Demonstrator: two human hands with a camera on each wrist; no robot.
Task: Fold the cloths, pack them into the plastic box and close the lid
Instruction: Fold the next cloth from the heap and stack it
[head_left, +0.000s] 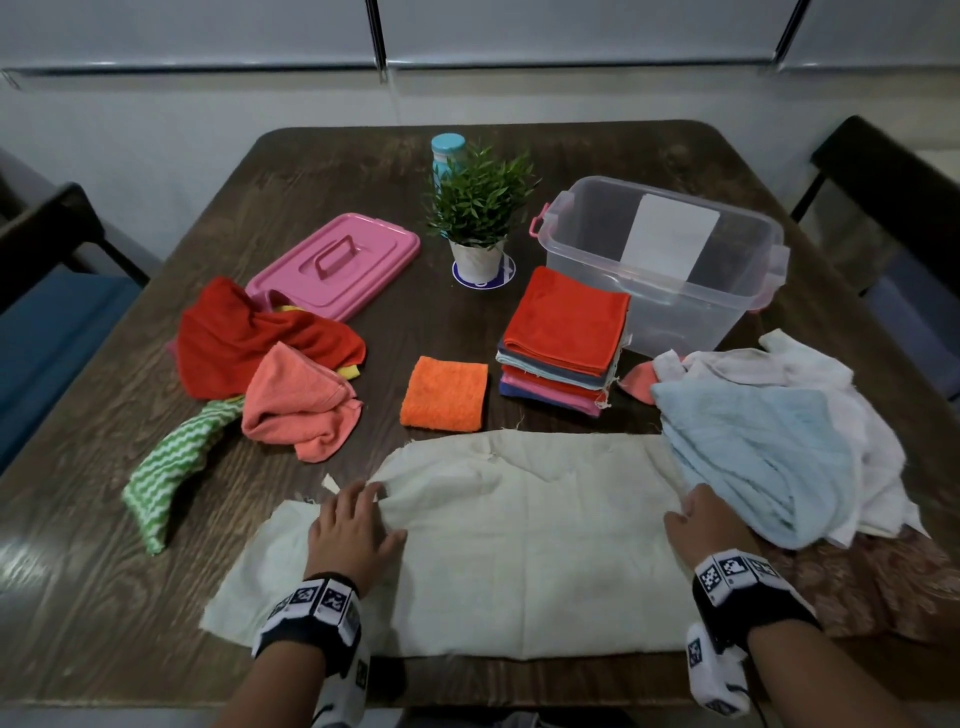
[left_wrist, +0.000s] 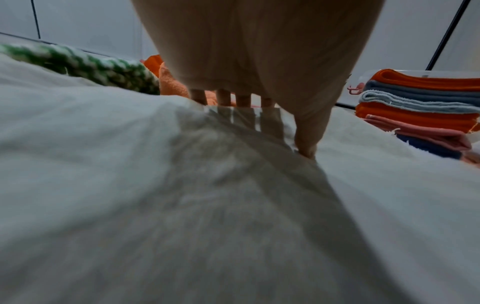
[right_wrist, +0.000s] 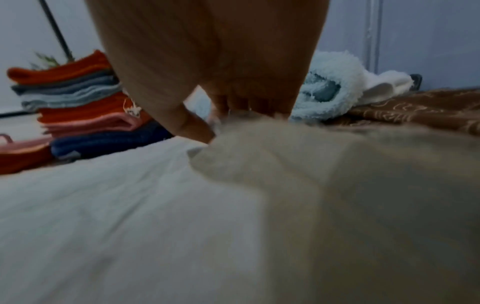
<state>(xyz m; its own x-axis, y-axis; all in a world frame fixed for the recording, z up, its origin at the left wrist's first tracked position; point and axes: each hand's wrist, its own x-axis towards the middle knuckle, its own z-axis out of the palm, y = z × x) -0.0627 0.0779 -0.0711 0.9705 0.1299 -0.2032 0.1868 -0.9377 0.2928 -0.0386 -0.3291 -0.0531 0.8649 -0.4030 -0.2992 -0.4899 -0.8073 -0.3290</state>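
Cream cloth (head_left: 519, 530) lies long from nine to three on the counter (head_left: 675, 156); my left hand (head_left: 350, 535) presses flat at nine; my right hand (head_left: 711, 525) pinches its three-o'clock edge.

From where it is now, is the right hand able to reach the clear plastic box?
Probably yes: the right hand rests on the cream cloth, and only the low blue towel lies before the open plastic box.
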